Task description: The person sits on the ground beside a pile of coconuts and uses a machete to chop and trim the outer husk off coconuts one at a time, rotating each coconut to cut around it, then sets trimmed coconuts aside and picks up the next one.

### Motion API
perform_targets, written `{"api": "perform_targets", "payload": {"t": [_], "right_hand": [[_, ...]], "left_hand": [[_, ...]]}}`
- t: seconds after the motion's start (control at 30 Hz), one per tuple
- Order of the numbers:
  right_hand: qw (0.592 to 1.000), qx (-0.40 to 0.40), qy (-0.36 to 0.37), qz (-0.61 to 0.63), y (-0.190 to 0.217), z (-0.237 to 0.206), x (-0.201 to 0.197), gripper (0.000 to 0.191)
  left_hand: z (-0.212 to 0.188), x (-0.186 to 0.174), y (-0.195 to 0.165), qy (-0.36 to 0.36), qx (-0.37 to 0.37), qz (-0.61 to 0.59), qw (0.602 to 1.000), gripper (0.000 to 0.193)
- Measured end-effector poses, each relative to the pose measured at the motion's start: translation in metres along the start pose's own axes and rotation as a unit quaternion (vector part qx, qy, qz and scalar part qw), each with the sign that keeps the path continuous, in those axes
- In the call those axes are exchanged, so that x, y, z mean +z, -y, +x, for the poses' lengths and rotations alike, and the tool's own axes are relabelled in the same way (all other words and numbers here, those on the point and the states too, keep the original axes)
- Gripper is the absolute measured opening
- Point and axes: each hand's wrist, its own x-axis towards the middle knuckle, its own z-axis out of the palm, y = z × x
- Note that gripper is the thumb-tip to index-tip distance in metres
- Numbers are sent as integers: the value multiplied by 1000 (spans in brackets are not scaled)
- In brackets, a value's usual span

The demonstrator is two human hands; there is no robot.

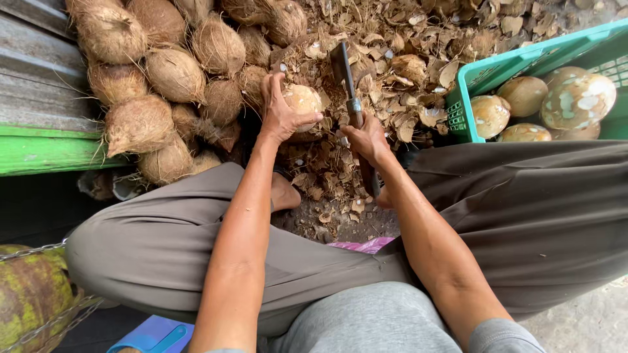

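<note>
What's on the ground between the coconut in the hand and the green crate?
In the head view, the knife blade stands there, then a litter of brown shell chips spreads from the coconut to the crate.

No packages, labels, signs, screens.

Husk-strewn ground (418,39), green ledge (46,153)

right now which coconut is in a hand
The pale, mostly peeled coconut held by the left hand, beside the knife in the right hand; the brown fibrous ones lie untouched in the pile.
</note>
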Motion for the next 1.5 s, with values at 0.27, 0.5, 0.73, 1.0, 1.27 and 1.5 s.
{"api": "perform_targets", "payload": {"t": [0.27, 0.5, 0.73, 1.0, 1.27, 1.5], "right_hand": [[999, -26, 18, 22, -2, -4, -4, 39], [987, -155, -29, -42, 9, -18, -11, 43], [986, -130, -14, -105, 23, -37, 3, 18], [997, -43, -3, -70, 12, -30, 37, 16], [995, -68, 11, -73, 17, -32, 35, 10], [989, -85, -36, -112, 19, -23, 21, 15]], "left_hand": [[-1, -17, -16, -7, -363, -271, 892, 80], [-7, 7, 6, -114, -283, -135, 943, 63], [19, 35, 11, -130, -470, -81, 869, 40], [17, 52, 11, -212, -475, -103, 848, 44], [7, 53, -10, -286, -489, -136, 813, 41], [10, 53, -14, -327, -407, -161, 837, 55]]}}
